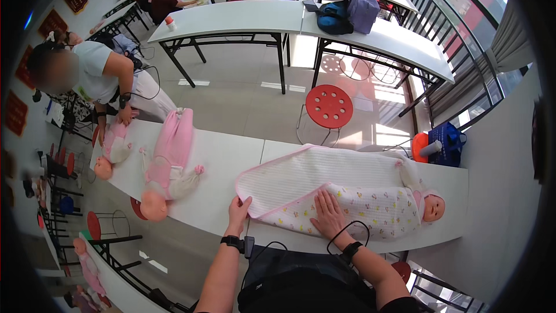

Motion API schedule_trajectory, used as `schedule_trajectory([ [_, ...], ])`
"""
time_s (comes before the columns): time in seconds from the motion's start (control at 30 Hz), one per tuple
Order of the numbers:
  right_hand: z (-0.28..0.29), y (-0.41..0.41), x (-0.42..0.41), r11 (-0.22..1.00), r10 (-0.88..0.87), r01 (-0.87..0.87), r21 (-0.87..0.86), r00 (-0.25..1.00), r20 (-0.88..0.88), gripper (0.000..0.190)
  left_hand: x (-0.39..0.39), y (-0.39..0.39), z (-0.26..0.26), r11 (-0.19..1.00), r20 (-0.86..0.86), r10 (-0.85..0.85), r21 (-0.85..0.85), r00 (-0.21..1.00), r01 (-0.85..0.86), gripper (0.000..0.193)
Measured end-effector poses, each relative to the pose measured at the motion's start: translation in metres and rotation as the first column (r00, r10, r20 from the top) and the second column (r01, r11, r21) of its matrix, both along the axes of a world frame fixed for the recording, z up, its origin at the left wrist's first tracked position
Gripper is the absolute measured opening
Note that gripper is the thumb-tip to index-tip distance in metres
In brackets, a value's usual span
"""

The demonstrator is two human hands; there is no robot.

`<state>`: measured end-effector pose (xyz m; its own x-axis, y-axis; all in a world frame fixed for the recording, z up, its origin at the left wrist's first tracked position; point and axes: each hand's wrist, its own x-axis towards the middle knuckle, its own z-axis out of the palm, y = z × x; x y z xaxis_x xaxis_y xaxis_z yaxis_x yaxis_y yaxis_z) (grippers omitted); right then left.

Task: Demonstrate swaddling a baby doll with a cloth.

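Observation:
A baby doll (434, 208) in a pink cap lies on its back at the right end of the white table (208, 152). A quilted blanket (299, 167), white and ribbed inside with a pink edge, is partly folded over the doll's body, its printed side showing. My left hand (239, 214) pinches the blanket's edge at its left corner. My right hand (329, 214) lies flat on the printed fold, fingers extended. One of the doll's sleeved arms (408, 171) rests outside the fold, on the far side.
Left on the same table lies a larger doll in pink overalls (158, 178). Beyond it, a person (104, 65) bends over a smaller doll (114, 145). A red stool (329, 106) stands across the table; a blue bag (446, 143) is by the far right corner. Cables hang near my wrists.

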<state>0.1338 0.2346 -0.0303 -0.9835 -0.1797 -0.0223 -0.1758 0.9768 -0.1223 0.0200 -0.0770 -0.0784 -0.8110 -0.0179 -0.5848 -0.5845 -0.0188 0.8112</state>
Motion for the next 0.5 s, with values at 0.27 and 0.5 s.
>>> schedule_trajectory([
  [0.27,-0.026,-0.012,0.011,0.978,-0.179,0.176,-0.109,0.984,-0.013,0.08,-0.011,-0.011,-0.014,0.994,0.038,-0.107,-0.007,0.993,0.108,0.034],
  [0.5,-0.04,-0.027,0.005,0.949,-0.29,0.279,-0.144,0.955,-0.063,0.078,-0.01,0.011,0.031,0.984,-0.11,-0.057,0.163,0.992,0.074,0.034],
])
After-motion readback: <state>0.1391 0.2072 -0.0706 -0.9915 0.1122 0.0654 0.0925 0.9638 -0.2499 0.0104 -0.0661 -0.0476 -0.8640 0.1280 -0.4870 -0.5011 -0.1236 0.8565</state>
